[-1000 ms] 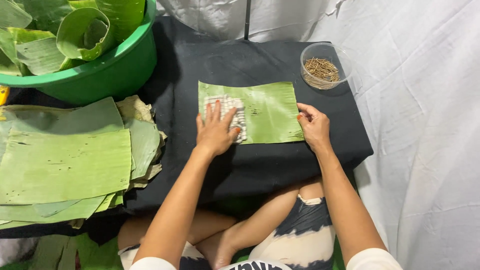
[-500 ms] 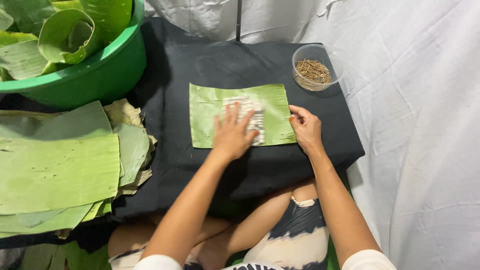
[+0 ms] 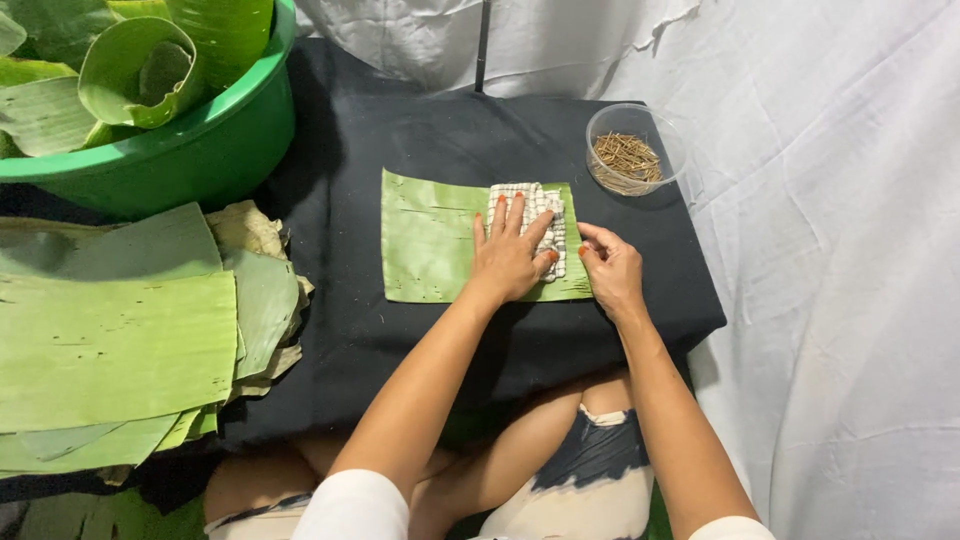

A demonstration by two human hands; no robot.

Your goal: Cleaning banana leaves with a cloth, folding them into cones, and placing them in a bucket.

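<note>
The left hand [image 3: 508, 262] presses spread fingers flat on the checked cloth [image 3: 535, 222] atop the banana leaf [image 3: 430, 250]; the right hand [image 3: 610, 268], fingers loosely curled, touches the leaf's right edge

No packages, labels, signs or screens here — none.

Soft, even light fills the room; shadows are faint, the black worktop [image 3: 400, 130] shows no glare, and everything looks sharp.

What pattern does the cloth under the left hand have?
The cloth has a white and grey checked pattern, seen best in the head view, lying on the banana leaf.
</note>
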